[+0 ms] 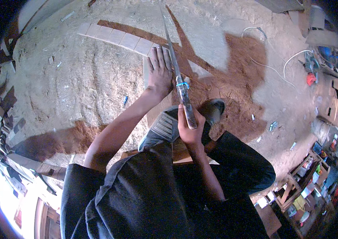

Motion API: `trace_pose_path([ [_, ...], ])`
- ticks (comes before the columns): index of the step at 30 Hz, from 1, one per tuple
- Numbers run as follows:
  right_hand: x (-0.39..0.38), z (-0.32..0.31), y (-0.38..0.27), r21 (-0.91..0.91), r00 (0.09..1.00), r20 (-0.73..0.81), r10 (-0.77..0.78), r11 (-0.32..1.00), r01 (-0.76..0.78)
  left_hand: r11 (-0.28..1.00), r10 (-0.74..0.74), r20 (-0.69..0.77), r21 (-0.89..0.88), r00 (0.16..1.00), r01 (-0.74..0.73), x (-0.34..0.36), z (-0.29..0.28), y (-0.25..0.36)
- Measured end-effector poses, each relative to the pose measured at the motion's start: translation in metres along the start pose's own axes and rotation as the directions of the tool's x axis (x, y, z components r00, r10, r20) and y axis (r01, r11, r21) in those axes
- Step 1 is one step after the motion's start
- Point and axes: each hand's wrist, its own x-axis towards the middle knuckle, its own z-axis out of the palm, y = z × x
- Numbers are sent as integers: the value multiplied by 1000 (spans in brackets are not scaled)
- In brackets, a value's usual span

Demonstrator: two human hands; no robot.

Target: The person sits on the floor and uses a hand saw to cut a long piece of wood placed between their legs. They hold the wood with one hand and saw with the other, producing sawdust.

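Note:
My right hand [191, 125] is wrapped round the handle of a handsaw [183, 97], whose long, narrow blade points away from me. A blue band circles the saw where blade and handle meet. My left hand [160, 75] lies flat, fingers stretched out, on the near end of a pale wooden plank [117, 37] with several lines across it. The blade runs close beside the left hand's fingers; whether its teeth touch the wood I cannot tell. Beneath my hands, part of a wooden support [153, 115] shows beside my shoe [159, 129].
Reddish sawdust [242, 71] covers the ground right of the saw. A pale cable [285, 67] curls farther right. Crates with mixed items [306, 171] stand at the right edge, and wood offcuts [1, 119] pile up at the left. A small blue object [125, 100] lies near my left forearm.

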Motion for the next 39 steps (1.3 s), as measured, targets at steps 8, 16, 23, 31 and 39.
trace_pose_path([
  [8, 3, -1, 9, 16, 1000, -17, -10, 1000, 10, 993, 87, 36, 75, 996, -90, -1, 2, 5],
  [16, -10, -15, 5, 76, 999, 28, -19, 997, 17, 1000, 30, 10, 8, 999, -30, -4, 3, 5],
  [23, -5, -16, 2, 10, 998, 41, 46, 999, -47, 998, 68, 16, -16, 998, -68, -5, 3, 4],
  [31, 3, -13, -1, -88, 996, 69, 50, 995, -43, 996, 72, 18, -55, 997, -71, -4, 0, 5],
  [39, -1, -9, -6, 63, 1000, -1, -7, 998, 7, 997, 59, 42, -60, 997, -56, -5, -4, 7],
])
